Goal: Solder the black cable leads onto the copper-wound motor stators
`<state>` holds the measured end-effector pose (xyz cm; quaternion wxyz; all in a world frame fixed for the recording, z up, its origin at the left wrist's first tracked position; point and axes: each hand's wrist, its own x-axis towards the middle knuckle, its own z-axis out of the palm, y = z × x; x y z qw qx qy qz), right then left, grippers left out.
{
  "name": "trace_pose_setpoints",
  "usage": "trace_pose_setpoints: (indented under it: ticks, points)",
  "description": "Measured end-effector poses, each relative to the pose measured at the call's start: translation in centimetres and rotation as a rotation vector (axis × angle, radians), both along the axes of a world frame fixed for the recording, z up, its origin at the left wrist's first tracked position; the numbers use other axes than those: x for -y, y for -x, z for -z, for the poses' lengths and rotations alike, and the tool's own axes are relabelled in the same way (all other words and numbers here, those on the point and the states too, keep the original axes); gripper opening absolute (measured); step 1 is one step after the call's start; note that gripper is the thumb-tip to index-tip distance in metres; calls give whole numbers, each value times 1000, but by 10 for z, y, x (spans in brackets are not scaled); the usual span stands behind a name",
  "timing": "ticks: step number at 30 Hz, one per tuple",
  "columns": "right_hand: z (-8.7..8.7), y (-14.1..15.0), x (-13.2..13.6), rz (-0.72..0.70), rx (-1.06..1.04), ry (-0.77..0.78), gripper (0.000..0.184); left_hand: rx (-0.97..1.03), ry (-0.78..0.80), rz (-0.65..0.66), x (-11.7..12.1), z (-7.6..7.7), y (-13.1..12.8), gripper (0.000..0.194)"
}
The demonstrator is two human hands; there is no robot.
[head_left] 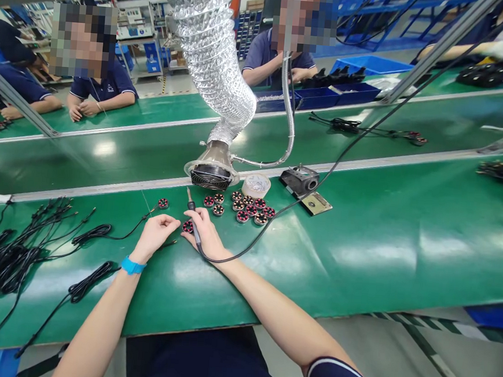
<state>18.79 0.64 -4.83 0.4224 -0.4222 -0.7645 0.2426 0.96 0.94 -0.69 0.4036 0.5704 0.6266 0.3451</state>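
My right hand (206, 235) is closed around a soldering iron (195, 226), its tip pointing up and away from me. The thumb and fingertips of that hand also touch a small round motor stator (187, 226) with red and black parts. Just left of it, my left hand (158, 234) is closed in a pinch; what lies between its fingertips is too small to make out. A black cable's end (169, 243) shows beneath the left hand. Beyond that hand, another stator (163, 203) lies with a cable (130, 234) running to it. Several more stators (252, 209) lie to the right.
A fume duct (214, 156) hangs over the bench (360, 243). Behind the stators are a tape roll (256, 186) and an iron stand (299, 182). Black cables (10, 262) pile up at left. The iron's cord (269, 230) crosses my right forearm. Other people sit across the bench.
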Motion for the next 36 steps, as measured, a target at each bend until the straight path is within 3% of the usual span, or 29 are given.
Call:
trace_pose_setpoints:
  ticks: [4,11,13,18,23,30,36]
  points:
    - [0,1,0,-2,-26,20,59,-85,15,153,0,8,-1,33]
    - [-4,-1,1,-39,-31,40,58,-281,-317,325,6,-8,-4,25]
    - [-4,-1,1,-48,-29,35,58,-213,-323,312,4,-8,-3,25]
    - [-4,0,1,-83,-28,27,60,-107,-239,133,-11,4,1,30]
    - [-1,1,0,-87,-46,25,61,-90,-128,171,-14,11,2,33]
    - [2,1,0,-93,-66,13,59,-103,-77,286,-8,5,3,33]
    - [4,2,-1,-101,-75,9,60,-70,-16,160,-5,-2,7,41]
